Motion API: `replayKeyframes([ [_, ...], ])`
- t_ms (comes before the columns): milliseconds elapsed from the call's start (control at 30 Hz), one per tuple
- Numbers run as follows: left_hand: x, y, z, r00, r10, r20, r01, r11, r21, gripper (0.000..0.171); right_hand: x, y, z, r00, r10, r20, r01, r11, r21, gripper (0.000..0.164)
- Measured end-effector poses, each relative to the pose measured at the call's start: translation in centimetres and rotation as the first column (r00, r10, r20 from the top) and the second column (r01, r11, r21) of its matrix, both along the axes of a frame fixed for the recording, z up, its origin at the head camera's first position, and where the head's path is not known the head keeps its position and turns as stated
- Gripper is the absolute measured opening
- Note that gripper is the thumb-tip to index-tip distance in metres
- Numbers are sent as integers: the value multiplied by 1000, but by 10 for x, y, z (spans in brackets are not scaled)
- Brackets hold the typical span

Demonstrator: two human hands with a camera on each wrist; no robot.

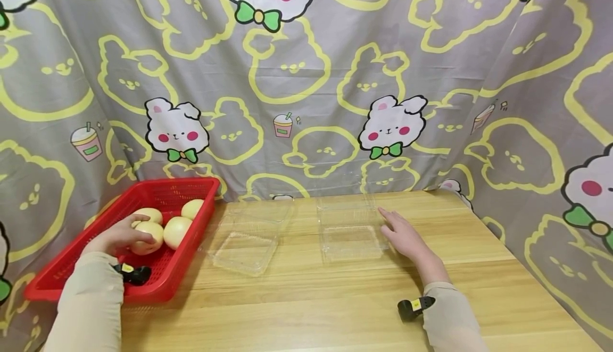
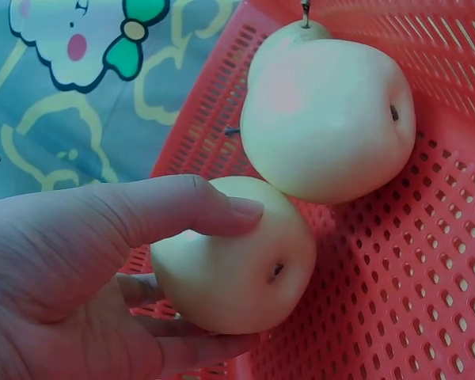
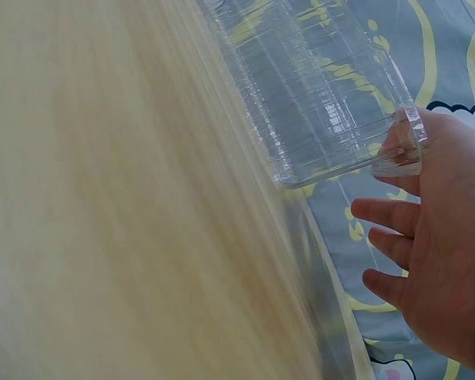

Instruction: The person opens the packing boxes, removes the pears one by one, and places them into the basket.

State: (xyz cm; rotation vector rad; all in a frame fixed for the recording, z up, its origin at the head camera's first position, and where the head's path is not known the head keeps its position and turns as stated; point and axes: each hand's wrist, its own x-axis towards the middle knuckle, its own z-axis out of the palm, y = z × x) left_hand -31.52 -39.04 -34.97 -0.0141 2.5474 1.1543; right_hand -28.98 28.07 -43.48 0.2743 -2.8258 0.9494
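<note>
My left hand point(image 1: 117, 235) is in the red basket point(image 1: 191, 256), gripping a pale yellow pear point(image 2: 237, 261) between thumb and fingers. Beside it, in the left wrist view, lie a larger-looking pear point(image 2: 324, 119) and another partly hidden behind that one. On the table to the right, a clear plastic box point(image 1: 349, 240) stands with its lid raised at the back. My right hand point(image 1: 404, 235) is at this box's right side, fingers spread and fairly straight. In the right wrist view, the tip of the thumb or forefinger shows through the box's clear corner point(image 3: 400, 150).
A second clear plastic box point(image 1: 246, 251) lies with its lid folded back between the basket and the first box. The wooden table point(image 1: 287, 309) meets a patterned grey curtain point(image 1: 297, 75) at the back and sides.
</note>
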Motion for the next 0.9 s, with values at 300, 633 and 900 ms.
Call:
replayKeyframes([
  [300, 2, 0, 0, 998, -59, -29, 56, 993, -101, 81, 0, -2, 1, 1000, 3, 0, -3, 1000, 1, 55],
  [633, 0, 1, -2, 999, -32, 10, 32, 993, -115, 86, 0, -2, 0, 1000, 5, 0, -5, 1000, -1, 55],
  [900, 0, 1, -5, 1000, -4, 31, 7, 997, -80, 90, -2, -1, -1, 1000, 6, -6, -5, 1000, 15, 56],
])
